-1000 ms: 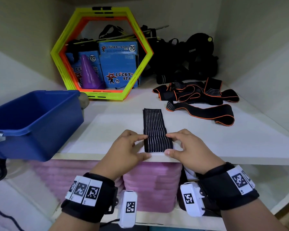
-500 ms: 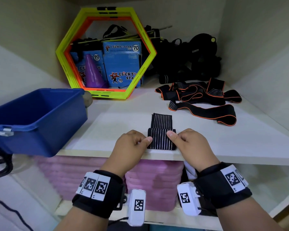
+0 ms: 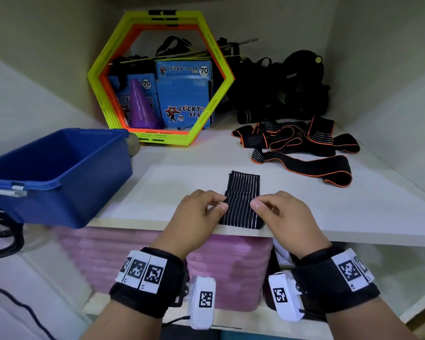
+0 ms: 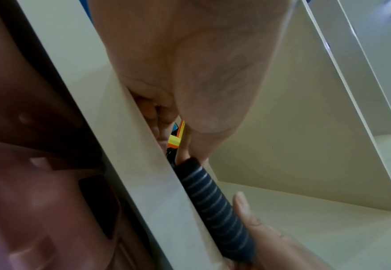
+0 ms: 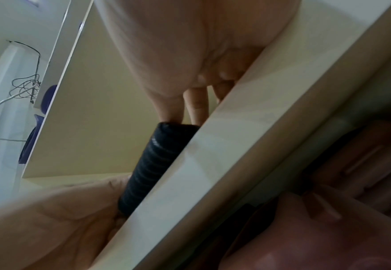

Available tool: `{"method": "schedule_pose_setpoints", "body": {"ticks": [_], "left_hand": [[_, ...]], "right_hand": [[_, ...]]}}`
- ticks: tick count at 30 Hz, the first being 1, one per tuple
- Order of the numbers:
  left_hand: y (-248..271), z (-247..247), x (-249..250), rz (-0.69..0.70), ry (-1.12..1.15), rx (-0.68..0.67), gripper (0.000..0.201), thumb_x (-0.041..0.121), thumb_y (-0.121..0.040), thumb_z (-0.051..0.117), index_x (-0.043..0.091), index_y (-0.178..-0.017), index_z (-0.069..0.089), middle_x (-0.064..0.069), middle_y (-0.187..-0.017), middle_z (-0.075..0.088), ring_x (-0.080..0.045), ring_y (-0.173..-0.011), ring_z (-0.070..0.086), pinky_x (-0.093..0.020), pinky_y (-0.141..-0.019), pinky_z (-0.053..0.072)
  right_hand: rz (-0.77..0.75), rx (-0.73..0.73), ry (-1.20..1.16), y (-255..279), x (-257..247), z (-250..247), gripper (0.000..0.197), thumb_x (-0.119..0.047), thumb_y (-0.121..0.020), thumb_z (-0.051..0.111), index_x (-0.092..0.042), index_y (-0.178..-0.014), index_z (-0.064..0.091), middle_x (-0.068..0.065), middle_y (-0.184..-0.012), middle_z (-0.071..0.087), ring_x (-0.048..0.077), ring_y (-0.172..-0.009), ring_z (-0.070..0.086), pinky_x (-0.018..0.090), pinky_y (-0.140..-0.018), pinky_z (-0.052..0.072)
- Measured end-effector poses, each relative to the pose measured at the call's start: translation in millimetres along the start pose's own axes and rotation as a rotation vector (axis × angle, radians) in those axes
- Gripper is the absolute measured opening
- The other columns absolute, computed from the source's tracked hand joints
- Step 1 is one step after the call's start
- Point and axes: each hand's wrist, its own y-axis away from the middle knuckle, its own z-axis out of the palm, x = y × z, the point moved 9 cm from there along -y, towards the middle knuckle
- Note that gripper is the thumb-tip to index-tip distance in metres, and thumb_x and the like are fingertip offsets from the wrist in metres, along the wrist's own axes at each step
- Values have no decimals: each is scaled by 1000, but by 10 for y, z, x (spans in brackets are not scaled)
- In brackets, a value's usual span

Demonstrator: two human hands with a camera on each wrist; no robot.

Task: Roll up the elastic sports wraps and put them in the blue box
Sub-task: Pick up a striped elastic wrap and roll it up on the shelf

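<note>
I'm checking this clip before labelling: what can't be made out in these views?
- Blue box: its floor, head view, hidden by its near wall.
- Striped wrap: roll turns, hidden by left hand and right hand.
- Orange-edged wraps: count, tangled.
- Wrist views: blurred, palms block fingertips.

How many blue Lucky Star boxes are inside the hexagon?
2. The big Lucky Star box stands on the right inside the hexagon frame; a smaller one is left, partly behind the purple cone. More may be hidden.
</note>
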Motion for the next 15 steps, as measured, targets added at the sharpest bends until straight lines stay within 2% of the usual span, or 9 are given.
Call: {"method": "schedule_pose_setpoints", "body": {"ticks": [2,4,7,9,11,13,15], "left_hand": [[11,24,-4,22,-46,-16,17,36,-100,53,34,-104,70,9,-106,60,-14,-105,57,-32,-95,47],[27,31,-2,32,-61,-4,14,37,-100,52,39,-102,65,11,-105,59,-18,-106,55,-37,-96,46],[48,30,4,38,23,17,22,36,-99,55,47,-118,55,12,-105,58,-17,-104,56,-40,-93,50],[63,37,18,56,-2,20,23,39,-100,53,47,-120,58,13,-106,56,-15,-108,53,-40,-95,49],[75,23,15,58,-19,19,27,49,-97,53,44,-122,62,15,-108,56,-12,-112,51,-38,-98,48],[95,34,21,44,-37,-40,51,66,-84,62,42,-128,61,16,-112,54,-8,-116,49,-31,-101,45],[102,58,14,39,-80,-93,75,69,-66,76,40,-133,59,18,-115,52,-5,-117,46,-25,-100,42]], "right_hand": [[-38,-83,0,29,-8,44,53,-73,-80,47,-35,-102,76,-7,-88,59,6,-84,59,31,-80,49],[-45,-133,2,43,1,58,55,-76,-77,49,-36,-105,76,-8,-90,60,5,-87,59,30,-81,49],[-26,-113,-5,37,-17,33,37,-59,-85,61,-36,-114,67,-10,-82,61,3,-78,56,28,-76,48],[-32,-62,-50,31,-52,0,19,-45,-90,65,-34,-105,61,-8,-77,60,5,-70,54,29,-70,46],[-62,-20,-20,31,-52,-21,9,-41,-92,61,-34,-98,62,-9,-81,60,5,-74,54,30,-71,47],[-78,-14,-5,32,-5,-26,23,-49,-94,51,-35,-100,68,-11,-90,60,3,-85,56,32,-80,49],[-91,-65,-2,53,16,0,53,-71,-89,38,-35,-109,71,-12,-98,58,6,-98,55,33,-90,47]]}}
